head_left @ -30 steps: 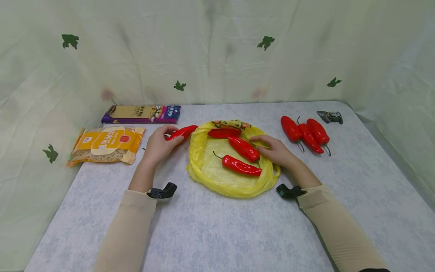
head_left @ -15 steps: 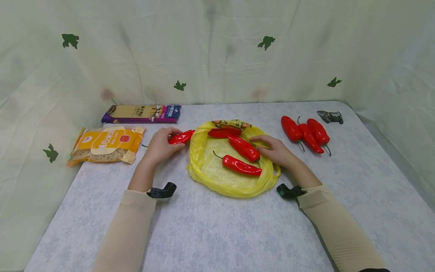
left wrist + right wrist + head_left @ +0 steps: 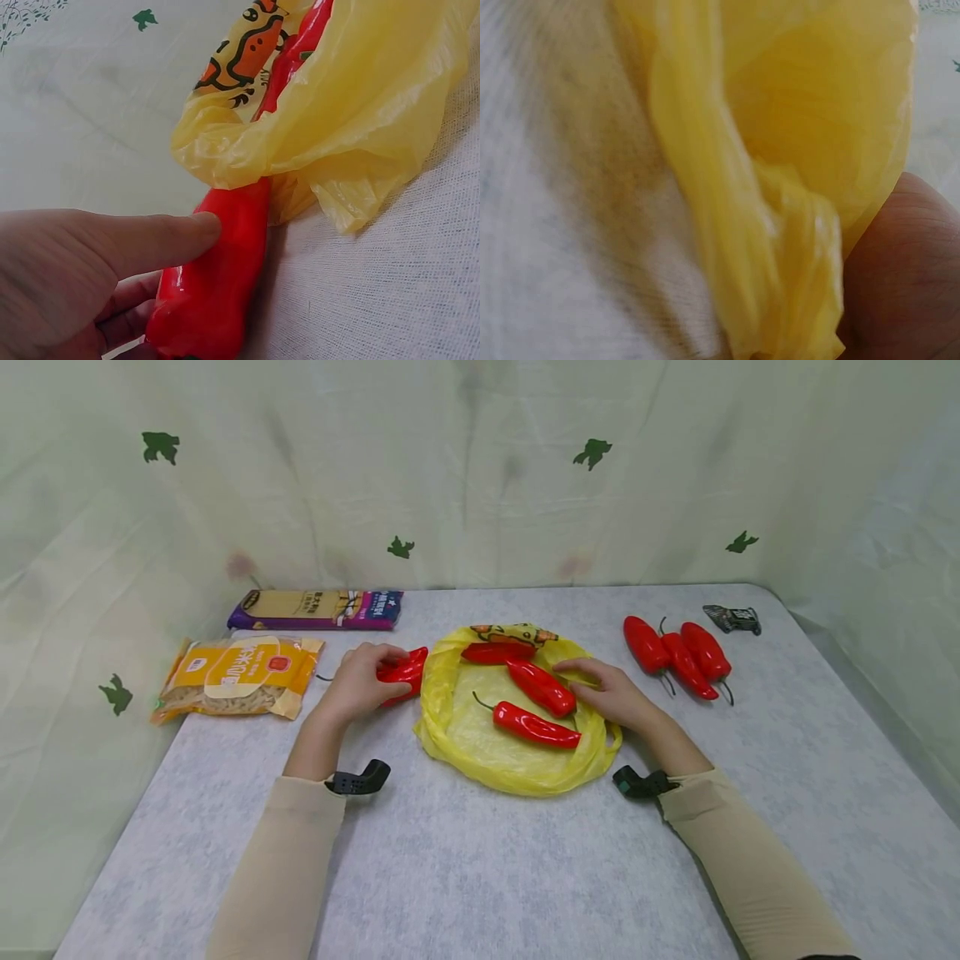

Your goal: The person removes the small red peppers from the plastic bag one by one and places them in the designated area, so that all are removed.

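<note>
My left hand (image 3: 363, 681) grips a glossy red chili pepper (image 3: 405, 675) just outside the left rim of a yellow plastic bag (image 3: 435, 714). In the left wrist view the thumb lies along that pepper (image 3: 217, 277), whose far end meets the bag's folded edge (image 3: 225, 154). The bag lies wide open on the table with three red peppers inside: one at the back (image 3: 498, 653), one in the middle (image 3: 542, 688) and one in front (image 3: 536, 727). My right hand (image 3: 611, 693) holds the bag's right rim, its fingers curled over it; the right wrist view shows mostly yellow plastic (image 3: 817, 112).
Three more red peppers (image 3: 678, 656) lie at the back right, beside a small dark wrapped packet (image 3: 732, 618). An orange-and-white food packet (image 3: 240, 677) and a long purple packet (image 3: 318, 610) lie at the left. A pale curtain (image 3: 480, 485) hangs behind the table.
The pepper in my left hand has been lowered and turned from pointing up and right to lying beside the bag. The right hand and bag stay in place.
</note>
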A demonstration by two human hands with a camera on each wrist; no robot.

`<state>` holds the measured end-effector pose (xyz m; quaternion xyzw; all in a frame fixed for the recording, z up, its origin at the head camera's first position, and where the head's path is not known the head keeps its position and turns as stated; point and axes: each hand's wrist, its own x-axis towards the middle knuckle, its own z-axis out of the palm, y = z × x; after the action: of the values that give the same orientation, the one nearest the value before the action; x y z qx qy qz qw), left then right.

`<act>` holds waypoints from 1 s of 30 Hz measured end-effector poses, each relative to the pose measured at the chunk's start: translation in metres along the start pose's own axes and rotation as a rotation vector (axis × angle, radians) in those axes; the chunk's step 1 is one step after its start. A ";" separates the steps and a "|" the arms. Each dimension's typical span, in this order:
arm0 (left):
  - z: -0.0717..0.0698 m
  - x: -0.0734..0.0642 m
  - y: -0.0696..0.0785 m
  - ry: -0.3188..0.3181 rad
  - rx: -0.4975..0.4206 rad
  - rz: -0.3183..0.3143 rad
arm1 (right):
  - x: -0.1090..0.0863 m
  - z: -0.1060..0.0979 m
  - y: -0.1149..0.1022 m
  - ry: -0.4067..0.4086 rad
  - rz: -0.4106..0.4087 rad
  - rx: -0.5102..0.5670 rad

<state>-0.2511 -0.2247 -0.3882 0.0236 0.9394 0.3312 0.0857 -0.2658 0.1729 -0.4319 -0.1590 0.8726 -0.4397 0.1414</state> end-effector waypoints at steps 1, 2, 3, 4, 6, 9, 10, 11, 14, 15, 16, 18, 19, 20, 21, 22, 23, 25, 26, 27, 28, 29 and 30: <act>0.000 0.000 0.000 -0.001 -0.001 -0.004 | 0.000 0.000 0.000 -0.001 -0.002 0.000; 0.000 0.000 0.000 -0.002 -0.002 -0.005 | 0.000 -0.001 0.000 -0.001 -0.005 0.000; 0.000 0.001 0.000 -0.002 -0.002 -0.006 | -0.001 -0.001 0.000 -0.001 -0.007 0.000; 0.000 0.001 0.000 -0.003 -0.002 -0.007 | -0.001 -0.001 0.000 -0.001 -0.009 0.000; 0.000 0.001 0.000 0.000 -0.002 -0.007 | -0.001 -0.001 0.000 0.001 -0.013 -0.006; 0.000 0.002 0.000 0.005 -0.001 0.001 | -0.001 -0.001 0.001 0.003 -0.019 -0.016; 0.000 0.001 0.000 0.007 -0.002 0.003 | -0.001 -0.001 0.001 0.004 -0.019 -0.019; 0.000 0.001 0.000 0.008 -0.006 0.004 | -0.001 -0.001 0.001 0.002 -0.022 -0.022; 0.000 0.001 0.000 0.010 -0.018 0.005 | -0.001 -0.001 0.001 0.005 -0.018 -0.020; 0.000 0.001 0.000 0.012 -0.025 0.001 | -0.002 -0.001 0.001 0.003 -0.017 -0.017; 0.000 0.001 0.000 0.014 -0.031 -0.003 | -0.002 -0.001 0.001 0.003 -0.015 -0.014; 0.001 0.001 0.001 0.016 -0.042 -0.013 | -0.002 -0.001 0.000 0.004 -0.006 -0.007; 0.001 0.001 0.001 0.019 -0.051 -0.022 | -0.001 -0.001 0.000 0.004 -0.005 -0.005; 0.001 0.001 0.002 0.023 -0.061 -0.032 | -0.001 0.000 0.000 0.004 -0.004 -0.004; 0.000 0.001 0.002 0.026 -0.069 -0.039 | -0.001 0.000 0.000 0.005 -0.006 -0.004; 0.000 0.001 0.003 0.029 -0.077 -0.045 | -0.001 0.000 0.000 0.004 -0.013 -0.007; 0.000 0.001 0.003 0.031 -0.084 -0.050 | -0.001 0.000 0.000 0.007 -0.012 -0.008; 0.000 0.001 0.004 0.037 -0.096 -0.057 | -0.001 0.000 0.000 0.008 -0.021 -0.014; 0.000 0.001 0.004 0.038 -0.098 -0.057 | -0.001 0.000 0.001 0.008 -0.025 -0.017; 0.000 0.001 0.005 0.039 -0.098 -0.055 | -0.001 -0.001 0.001 0.008 -0.028 -0.020; 0.000 0.001 0.005 0.039 -0.096 -0.050 | -0.001 -0.001 0.001 0.007 -0.029 -0.020; 0.000 0.001 0.005 0.041 -0.096 -0.048 | -0.001 -0.001 0.001 0.007 -0.028 -0.018; 0.000 0.001 0.006 0.043 -0.097 -0.047 | -0.001 -0.001 0.001 0.005 -0.030 -0.017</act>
<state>-0.2521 -0.2199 -0.3851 -0.0099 0.9242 0.3745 0.0742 -0.2650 0.1745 -0.4322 -0.1720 0.8742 -0.4348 0.1312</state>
